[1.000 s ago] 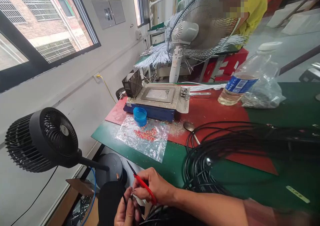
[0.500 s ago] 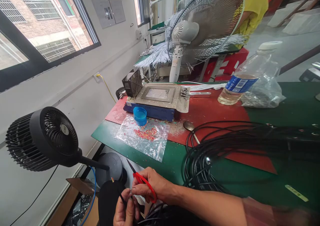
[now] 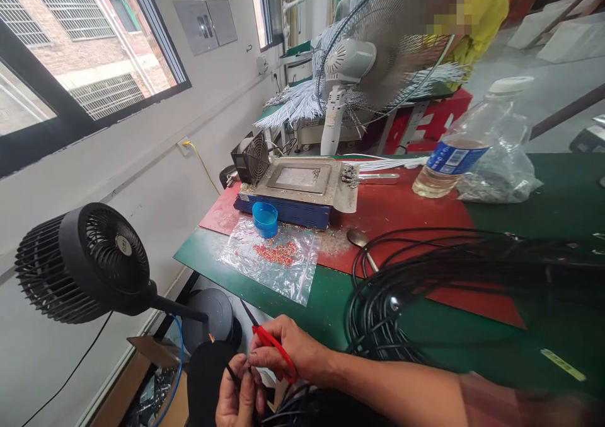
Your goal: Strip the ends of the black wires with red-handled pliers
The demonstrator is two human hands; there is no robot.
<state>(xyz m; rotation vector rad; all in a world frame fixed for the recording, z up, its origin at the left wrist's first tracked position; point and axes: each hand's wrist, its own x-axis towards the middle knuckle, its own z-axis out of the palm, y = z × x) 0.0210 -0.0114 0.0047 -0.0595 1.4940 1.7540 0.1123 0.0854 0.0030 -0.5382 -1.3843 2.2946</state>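
My right hand (image 3: 288,354) grips red-handled scissors (image 3: 271,345), blades pointing up and left, just below the table's front edge. My left hand (image 3: 239,398) sits under it at the bottom of the view, pinching the end of a thin black cable (image 3: 231,373) close to the scissors. Coloured wire tips (image 3: 210,337) show beside the black fan base. A big coil of black cables (image 3: 449,275) lies on the table to the right of my hands. More black cable (image 3: 312,408) hangs below my right wrist.
A black fan (image 3: 89,263) stands at the left. On the table are a plastic bag of red bits (image 3: 271,260), a blue cap (image 3: 265,219), a blue-based metal machine (image 3: 297,190), a spoon (image 3: 359,241) and a bottle (image 3: 466,143). A white fan (image 3: 368,61) and a person in yellow (image 3: 482,17) are behind.
My right hand lowered the scissors slightly toward my left hand between one second ago and half a second ago. Since then both hands have stayed nearly still.
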